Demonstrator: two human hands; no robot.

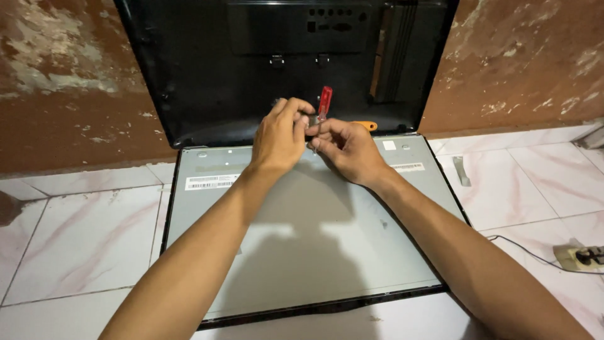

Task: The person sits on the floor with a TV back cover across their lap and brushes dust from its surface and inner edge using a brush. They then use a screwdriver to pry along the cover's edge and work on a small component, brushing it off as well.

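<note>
Panel: flat grey metal back of a screen (314, 233) lies on the tiled floor (82, 239) under my forearms, reaching out just past both hands.
Left hand: my left hand (280, 135) is curled, fingertips pinched on the small part where the two hands meet.
Right hand: my right hand (349, 148) touches the left and is closed round a red screwdriver (324, 102), whose handle stands up above the knuckles.
Orange tool: an orange handle (366, 125) pokes out just beyond my right hand.
Cover: black back cover (207, 69) leans on the wall beyond the hands.
Handling: I judge the screwdriver light, stiff and smooth, best gripped on its handle; the panel looks broad, thin and fragile, so I would take it by opposite edges.
Strip: power strip (582, 257) sits well right of my right arm.
</note>
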